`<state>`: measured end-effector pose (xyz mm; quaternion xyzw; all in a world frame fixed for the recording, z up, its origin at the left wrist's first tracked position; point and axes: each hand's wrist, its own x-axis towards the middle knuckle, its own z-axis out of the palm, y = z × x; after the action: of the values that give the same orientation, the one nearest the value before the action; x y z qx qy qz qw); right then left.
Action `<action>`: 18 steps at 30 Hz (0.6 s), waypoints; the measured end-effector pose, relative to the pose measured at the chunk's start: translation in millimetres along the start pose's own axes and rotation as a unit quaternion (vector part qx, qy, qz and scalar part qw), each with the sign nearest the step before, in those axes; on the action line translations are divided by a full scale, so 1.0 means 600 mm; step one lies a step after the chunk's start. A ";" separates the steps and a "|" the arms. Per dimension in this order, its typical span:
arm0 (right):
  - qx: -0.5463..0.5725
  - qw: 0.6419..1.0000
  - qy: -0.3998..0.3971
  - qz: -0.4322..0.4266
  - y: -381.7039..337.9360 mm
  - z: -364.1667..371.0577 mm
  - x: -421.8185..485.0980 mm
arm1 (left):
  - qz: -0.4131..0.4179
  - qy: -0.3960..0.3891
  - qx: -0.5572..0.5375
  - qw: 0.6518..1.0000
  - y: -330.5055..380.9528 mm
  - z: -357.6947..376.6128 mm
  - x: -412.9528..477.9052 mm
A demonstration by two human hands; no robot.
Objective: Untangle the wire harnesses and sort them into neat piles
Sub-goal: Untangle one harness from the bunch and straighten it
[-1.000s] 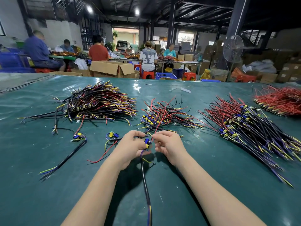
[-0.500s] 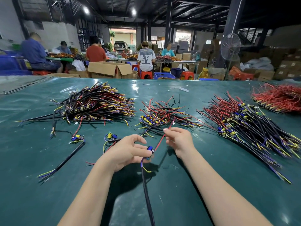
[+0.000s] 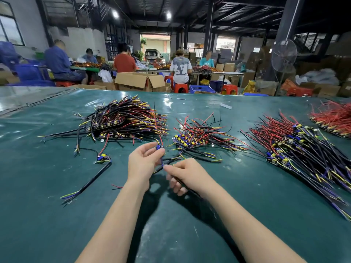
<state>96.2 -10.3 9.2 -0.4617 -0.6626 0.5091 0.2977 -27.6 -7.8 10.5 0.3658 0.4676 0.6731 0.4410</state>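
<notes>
Harness [image 3: 159, 148] pinched at connector by left hand [image 3: 142, 164]; right hand [image 3: 187, 174], just beside, grips it lower down, likely stretching it straight before dropping on pile [image 3: 197, 136] beyond hands.

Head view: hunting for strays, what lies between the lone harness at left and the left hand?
Only bare green mat separates the lone harness from the left hand in the head view; a red wire scrap lies nearer the camera.

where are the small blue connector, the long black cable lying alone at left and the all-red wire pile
small blue plastic connector [image 3: 158, 147], head view, its body
long black sheathed cable [image 3: 93, 179], head view, mid sheath
all-red wire pile [image 3: 335, 115], head view, middle wires
</notes>
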 end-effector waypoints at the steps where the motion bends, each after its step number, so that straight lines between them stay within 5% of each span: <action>1: 0.023 1.000 0.005 -0.005 -0.002 0.004 -0.003 | 0.007 0.000 0.001 1.000 -0.001 0.001 0.000; 3: 0.023 0.998 0.046 -0.025 -0.003 0.001 -0.005 | 0.011 -0.001 -0.010 1.000 -0.002 0.006 -0.002; 6: -0.141 0.982 0.100 -0.078 -0.005 -0.009 -0.001 | 0.009 0.011 -0.061 0.998 0.000 0.009 -0.005; 11: -0.131 0.987 -0.006 -0.097 -0.012 -0.009 -0.001 | -0.079 0.005 -0.235 0.969 0.005 0.010 -0.009; 15: -0.180 0.968 0.104 -0.141 0.002 -0.009 0.008 | -0.103 0.016 -0.256 0.961 0.006 0.010 -0.005; 18: -0.093 0.966 0.181 -0.159 0.011 -0.008 0.006 | -0.088 0.016 -0.244 0.966 0.005 0.008 -0.006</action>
<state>100.9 -4.8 4.1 -0.4609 -0.7067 0.2994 0.4456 -22.5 -10.0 14.5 0.1944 0.3263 0.7312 0.5667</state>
